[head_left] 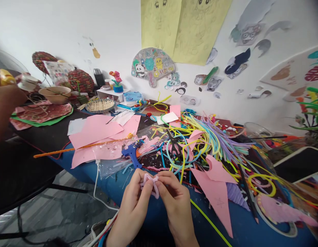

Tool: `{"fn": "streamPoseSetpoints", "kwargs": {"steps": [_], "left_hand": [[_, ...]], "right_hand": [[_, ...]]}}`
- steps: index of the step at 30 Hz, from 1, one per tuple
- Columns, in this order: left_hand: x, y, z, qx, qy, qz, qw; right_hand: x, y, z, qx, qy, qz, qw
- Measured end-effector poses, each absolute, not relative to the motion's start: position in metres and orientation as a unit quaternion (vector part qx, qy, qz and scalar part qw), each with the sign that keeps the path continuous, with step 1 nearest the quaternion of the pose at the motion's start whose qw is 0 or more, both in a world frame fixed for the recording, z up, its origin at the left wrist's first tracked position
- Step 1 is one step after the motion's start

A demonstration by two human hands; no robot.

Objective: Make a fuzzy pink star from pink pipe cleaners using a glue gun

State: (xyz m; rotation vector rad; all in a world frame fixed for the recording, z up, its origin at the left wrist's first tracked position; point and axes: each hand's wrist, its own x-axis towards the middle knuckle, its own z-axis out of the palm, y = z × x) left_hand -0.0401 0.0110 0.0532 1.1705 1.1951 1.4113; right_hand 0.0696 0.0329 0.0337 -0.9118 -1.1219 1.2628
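Observation:
Between my two hands is a small loop of bent pink pipe cleaner [155, 192], held just over the near edge of the table. My left hand [135, 199] pinches its left side between thumb and fingers. On the right side, my right hand [174, 199] grips it the same way. The fingertips hide part of its shape. Just beyond my hands lies a blue glue gun [133, 154]. Black scissors [175, 145] rest among yellow and blue pipe cleaners [200, 137]. A cut piece of pink paper [218, 192] lies to the right, with a small star drawn on it.
Pink sheets [97, 130] and an orange pipe cleaner [53, 153] lie to the left. At right are a pencil [247, 192], a pink fuzzy figure [282, 209] and a phone [300, 164]. Another person's hand [7, 99] is at far left. A white cable [97, 185] hangs down.

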Motion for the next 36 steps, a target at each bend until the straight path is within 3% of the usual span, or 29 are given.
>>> {"fn": "streamPoseSetpoints", "kwargs": {"steps": [36], "left_hand": [[-0.018,0.014,0.031,0.476,0.437,0.666,0.372]], "right_hand": [[0.062,0.012,0.024,-0.389,-0.384,0.565,0.618]]}}
